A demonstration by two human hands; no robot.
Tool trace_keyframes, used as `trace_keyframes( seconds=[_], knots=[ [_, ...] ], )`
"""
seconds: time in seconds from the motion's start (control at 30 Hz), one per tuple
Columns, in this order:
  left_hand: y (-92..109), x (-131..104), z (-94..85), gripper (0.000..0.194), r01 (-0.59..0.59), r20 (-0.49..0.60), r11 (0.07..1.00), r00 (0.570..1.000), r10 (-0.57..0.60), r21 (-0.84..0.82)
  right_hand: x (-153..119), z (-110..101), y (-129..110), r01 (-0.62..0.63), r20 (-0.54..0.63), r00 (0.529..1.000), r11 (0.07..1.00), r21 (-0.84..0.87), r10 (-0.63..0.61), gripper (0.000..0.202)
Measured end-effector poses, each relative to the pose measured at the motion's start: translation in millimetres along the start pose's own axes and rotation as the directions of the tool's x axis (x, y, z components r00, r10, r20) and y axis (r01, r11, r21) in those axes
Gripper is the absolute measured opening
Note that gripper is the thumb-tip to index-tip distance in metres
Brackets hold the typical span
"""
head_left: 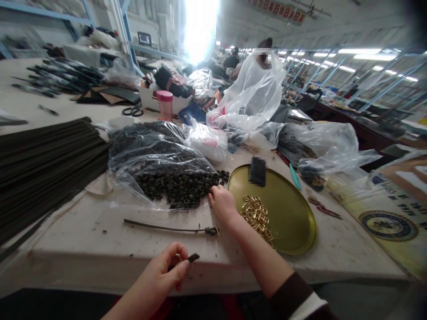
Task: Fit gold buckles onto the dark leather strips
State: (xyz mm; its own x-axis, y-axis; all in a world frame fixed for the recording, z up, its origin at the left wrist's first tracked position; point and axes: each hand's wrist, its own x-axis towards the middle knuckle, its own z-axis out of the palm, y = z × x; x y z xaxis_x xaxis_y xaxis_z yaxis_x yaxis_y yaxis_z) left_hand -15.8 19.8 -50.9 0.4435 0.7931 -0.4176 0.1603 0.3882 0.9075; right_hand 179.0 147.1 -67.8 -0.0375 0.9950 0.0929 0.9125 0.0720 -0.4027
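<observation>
Near the table's front edge, my left hand (171,266) pinches a dark strap (194,257), whose short end sticks out past thumb and forefinger. My right hand (223,202) reaches to the right edge of a pile of small dark loops (187,189), its fingers curled down; whatever they pinch is hidden. The loops spill out of a clear plastic bag (160,151). Between my hands and the pile lies a thin dark strap (163,226) with a buckle fitted at its right end. Right of my forearm, gold buckles (255,213) are heaped on a round golden tray (293,213).
Long dark strips (46,160) are stacked on the left. Black-handled scissors (132,110) and a pink-lidded jar (164,106) stand behind the bag. Red-handled pliers (325,209) and a teal-handled tool (295,177) lie right of the tray. A person (265,55) is farther back.
</observation>
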Motion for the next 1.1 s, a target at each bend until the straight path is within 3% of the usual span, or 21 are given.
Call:
trace_keyframes(
  seconds=[0.3, 0.43, 0.57, 0.7, 0.8, 0.87, 1.0, 1.1],
  knots=[
    [8.6, -12.3, 8.7, 0.022, -0.043, -0.014, 0.998, 0.999, 0.043, 0.035, -8.0, -1.0, -1.9, 0.013, 0.075, 0.997, 0.995, 0.100, -0.020, 0.006],
    [8.5, -20.6, 11.0, 0.021, -0.073, -0.071, 0.996, 0.995, 0.077, 0.055, -7.5, -4.6, -1.8, -0.006, 0.041, 0.999, 0.971, 0.238, -0.004, 0.007],
    [15.9, -23.6, 7.9, 0.021, -0.080, -0.152, 0.990, 0.984, 0.097, 0.114, -26.7, -18.6, -2.7, -0.038, 0.063, 0.998, 0.898, 0.439, 0.011, 0.011],
    [32.7, -17.8, 6.8, 0.022, -0.152, -0.206, 0.971, 0.960, 0.189, 0.183, -68.2, -34.5, -21.9, -0.098, 0.214, 0.975, 0.737, 0.669, -0.065, 0.029],
    [40.8, -14.4, 9.5, 0.023, -0.216, -0.233, 0.956, 0.937, 0.260, 0.200, -99.9, -40.1, -42.4, -0.251, 0.330, 0.935, 0.417, 0.874, -0.129, 0.035],
    [41.5, -15.3, 11.6, 0.021, -0.226, -0.234, 0.948, 0.932, 0.277, 0.222, -114.1, -39.5, -51.9, -0.336, 0.369, 0.919, 0.213, 0.917, -0.141, 0.035],
    [36.4, -22.2, 12.7, 0.019, -0.192, -0.269, 0.928, 0.921, 0.283, 0.319, -125.3, -34.0, -58.8, -0.394, 0.397, 0.908, 0.052, 0.918, -0.135, 0.031],
    [32.9, -27.4, 11.8, 0.018, -0.179, -0.284, 0.917, 0.914, 0.289, 0.357, -128.3, -32.3, -60.4, -0.406, 0.405, 0.902, 0.021, 0.913, -0.151, 0.029]
  ],
)
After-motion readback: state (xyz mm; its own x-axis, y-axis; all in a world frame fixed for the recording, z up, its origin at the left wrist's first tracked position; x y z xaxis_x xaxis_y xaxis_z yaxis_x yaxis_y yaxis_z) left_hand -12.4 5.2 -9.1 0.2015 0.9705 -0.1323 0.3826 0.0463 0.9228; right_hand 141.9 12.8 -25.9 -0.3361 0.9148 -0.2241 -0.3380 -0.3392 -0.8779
